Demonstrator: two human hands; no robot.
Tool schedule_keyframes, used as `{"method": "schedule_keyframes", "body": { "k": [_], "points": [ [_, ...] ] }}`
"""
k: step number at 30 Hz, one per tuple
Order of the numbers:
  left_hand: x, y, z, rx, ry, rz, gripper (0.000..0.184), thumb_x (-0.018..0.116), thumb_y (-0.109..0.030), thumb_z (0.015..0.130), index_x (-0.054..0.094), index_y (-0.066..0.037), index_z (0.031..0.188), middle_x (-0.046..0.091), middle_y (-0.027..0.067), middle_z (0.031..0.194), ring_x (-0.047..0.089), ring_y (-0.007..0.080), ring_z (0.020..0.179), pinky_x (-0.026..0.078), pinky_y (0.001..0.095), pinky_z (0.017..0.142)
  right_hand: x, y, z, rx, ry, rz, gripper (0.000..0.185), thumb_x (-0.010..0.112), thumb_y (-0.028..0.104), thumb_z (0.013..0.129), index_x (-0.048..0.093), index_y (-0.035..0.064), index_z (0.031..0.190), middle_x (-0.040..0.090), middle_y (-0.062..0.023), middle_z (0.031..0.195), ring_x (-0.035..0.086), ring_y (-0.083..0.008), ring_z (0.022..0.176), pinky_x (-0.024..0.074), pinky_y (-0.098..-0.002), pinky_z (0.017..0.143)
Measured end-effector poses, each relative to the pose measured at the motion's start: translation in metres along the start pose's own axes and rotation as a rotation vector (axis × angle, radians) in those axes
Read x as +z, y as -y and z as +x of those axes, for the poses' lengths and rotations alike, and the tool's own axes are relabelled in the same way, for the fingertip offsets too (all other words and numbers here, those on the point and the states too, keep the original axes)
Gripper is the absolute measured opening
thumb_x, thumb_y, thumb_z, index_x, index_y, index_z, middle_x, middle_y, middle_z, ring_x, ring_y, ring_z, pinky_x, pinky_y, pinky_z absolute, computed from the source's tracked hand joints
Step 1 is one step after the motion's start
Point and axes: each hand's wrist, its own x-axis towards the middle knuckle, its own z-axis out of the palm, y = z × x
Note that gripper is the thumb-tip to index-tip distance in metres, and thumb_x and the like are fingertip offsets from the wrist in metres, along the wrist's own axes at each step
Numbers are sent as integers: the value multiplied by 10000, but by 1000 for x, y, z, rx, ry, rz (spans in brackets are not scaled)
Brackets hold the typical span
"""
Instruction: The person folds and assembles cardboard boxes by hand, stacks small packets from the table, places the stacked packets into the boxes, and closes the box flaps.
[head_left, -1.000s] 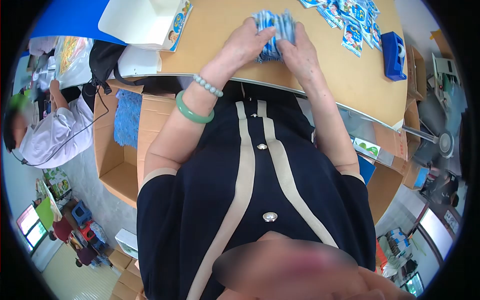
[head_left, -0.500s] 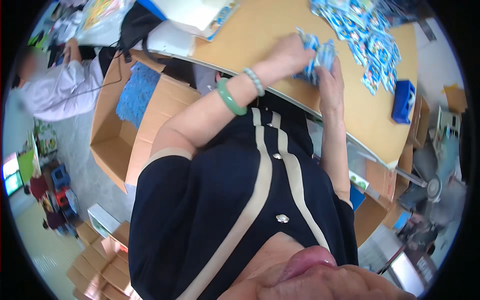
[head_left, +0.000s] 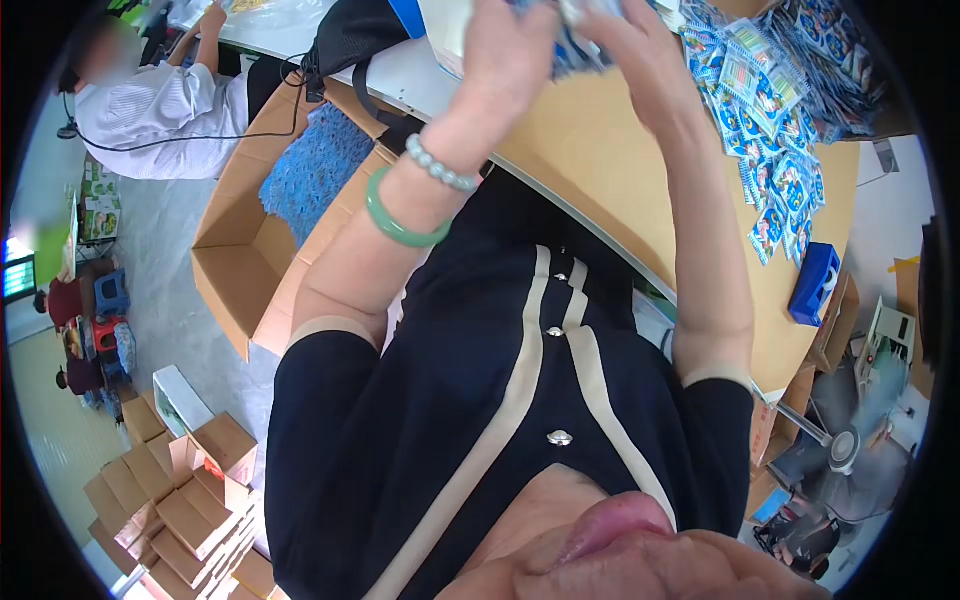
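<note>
Holding blue packets (head_left: 585, 56) between them, left hand (head_left: 510, 50) and right hand (head_left: 632, 42) are above the worktop (head_left: 590, 140); loose packets (head_left: 785, 150) nearby are too small to read.

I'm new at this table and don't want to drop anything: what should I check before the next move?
1. Held packets between left hand and right hand: ok.
2. All fingertips in view: cannot tell how each grips; the top edge cuts them off.
3. Loose packets neatly stacked: not ok, they overlap in disorder.
4. Blue tape dispenser apart from both hands: ok.
5. White box's contents: cannot tell, mostly out of view.
</note>
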Motion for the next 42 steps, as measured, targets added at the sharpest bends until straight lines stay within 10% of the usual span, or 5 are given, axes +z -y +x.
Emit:
{"method": "schedule_keyframes", "body": {
  "k": [6, 8, 15, 34, 42],
  "points": [
    [1, 116, 76, 226, 1184, 1896, 163, 614, -155, 848, 735, -78, 926, 728, 98, 924, 686, 292, 897, 530, 416, 741, 58, -86, 151, -6, 516, -199, 379, 593, 249, 800, 650, 35, 1107, 668, -166, 963, 625, -266, 892, 480, -336, 755],
    [-6, 115, 79, 286, 1146, 1888, 164, 608, -157, 857, 739, -95, 934, 729, 81, 925, 684, 271, 906, 529, 396, 749, 92, -143, 194, -869, 690, -1005, 388, 612, 303, 808, 682, 34, 1079, 691, -205, 1008, 654, -325, 928, 503, -361, 768],
    [-38, 55, 47, 701, 999, 1863, 206, 571, -166, 916, 762, -199, 985, 736, -24, 932, 672, 146, 957, 524, 275, 793, 100, -135, 170, -519, 580, -898, 285, 608, 255, 829, 738, 49, 976, 703, -197, 1066, 672, -330, 953, 513, -389, 840],
    [3, 154, 81, -668, 328, 101, 232, 586, 63, 757, 637, 130, 973, 679, 212, 844, 703, 291, 730, 581, 426, 605, 52, -109, 15, -323, -301, -872, 364, 623, 186, 824, 701, -21, 1113, 470, -215, 1366, 531, -349, 1151, 453, -473, 958],
    [84, 146, 50, 292, 840, 1239, 261, 528, -186, 974, 638, 26, 1077, 705, 184, 1039, 685, 289, 862, 530, 375, 835, 35, -105, -8, 293, -238, -1098, 407, 635, 187, 821, 657, -64, 1141, 480, -242, 1342, 552, -340, 1118, 458, -457, 930]
  ]
}}
